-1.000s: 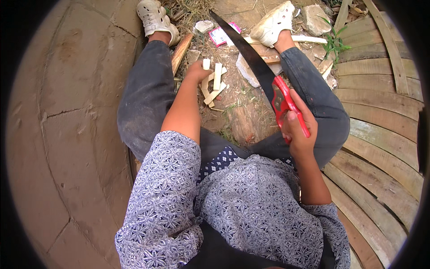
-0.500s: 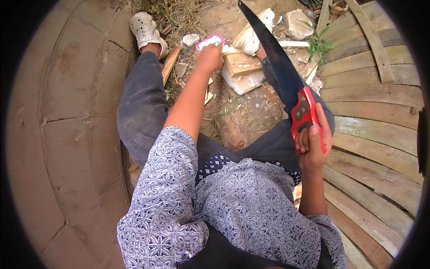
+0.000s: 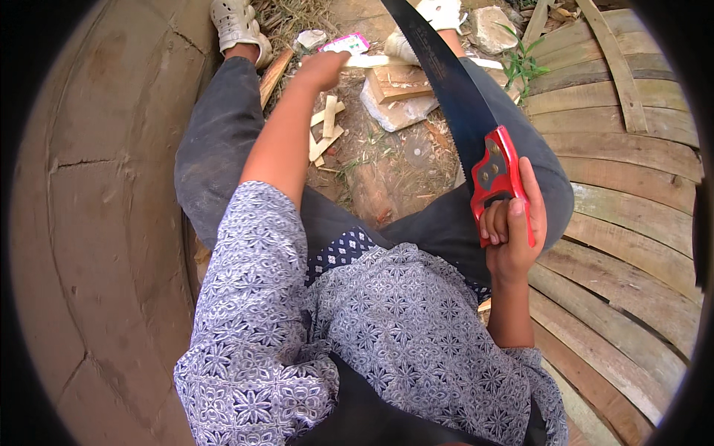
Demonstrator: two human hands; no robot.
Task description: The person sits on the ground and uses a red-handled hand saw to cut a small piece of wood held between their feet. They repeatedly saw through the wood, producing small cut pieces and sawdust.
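My right hand [image 3: 513, 230] grips the red handle of a curved pruning saw [image 3: 454, 89]. Its dark toothed blade slants up and left past the top edge, in front of my right shin. My left hand [image 3: 325, 70] is closed around the left end of a thin pale wood strip [image 3: 372, 62]. This strip runs rightward along the far side of a wood block [image 3: 401, 83], near my right shoe [image 3: 442, 13]; the blade hides part of it. The block rests on a flat pale stone [image 3: 394, 115]. Blade and strip overlap in view; contact cannot be told.
Several short wood offcuts [image 3: 327, 126] lie on the ground between my legs. Beyond my left hand is a pink-edged packet [image 3: 346, 44]. A mud-brown wall [image 3: 119, 223] stands left, wooden slats [image 3: 625, 193] lie right, and a rock [image 3: 494, 30] sits beside a green plant [image 3: 524, 63].
My left hand has shifted left, drawing the strip slightly left past the block. The offcuts behind my forearm now show. The view has shifted a little; the saw stays in my right hand.
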